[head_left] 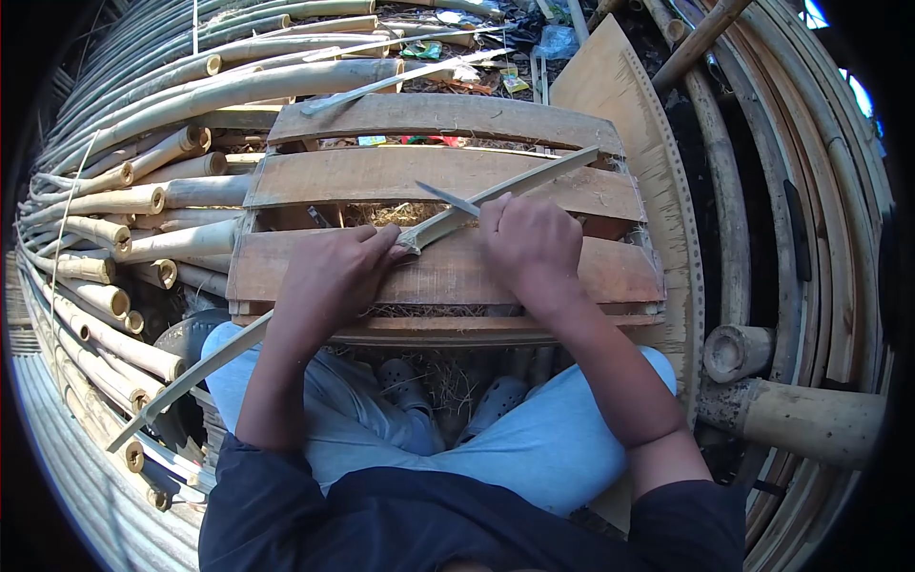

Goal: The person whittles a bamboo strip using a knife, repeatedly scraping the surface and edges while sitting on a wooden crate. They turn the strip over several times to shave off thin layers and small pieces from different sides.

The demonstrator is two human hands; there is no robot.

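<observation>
Grips a knife (446, 197) in the closed right hand (538, 243), with the blade sticking out beyond the thumb side and pointing toward the far left. Pinches a bamboo strip (515, 186) in the closed left hand (329, 262), by the frayed, split part near the fingertips. Holds the strip slantwise over the slats of a wooden table (315, 181), between both hands, and up toward the far right corner. Crosses the blade over the strip's far edge; cannot tell from here how deeply it touches. Shows a further strip length (191, 381) beyond the left forearm, slanting down to the near left; cannot tell under the hand whether it joins the first.

Lies at the far left edge of the table another pale strip (381, 91). Sits close below the near edge, with light-blue trousers (515, 429), a dark shirt (419, 524) and grey clogs (496, 405). Stands to the table's right a broad thin board (658, 191), with a thick bamboo pole (810, 419) farther right. Spreads to the left a large stack of bamboo poles (205, 191), beside corrugated sheeting (67, 448). Scatters litter (558, 43) on the ground past the far edge.
</observation>
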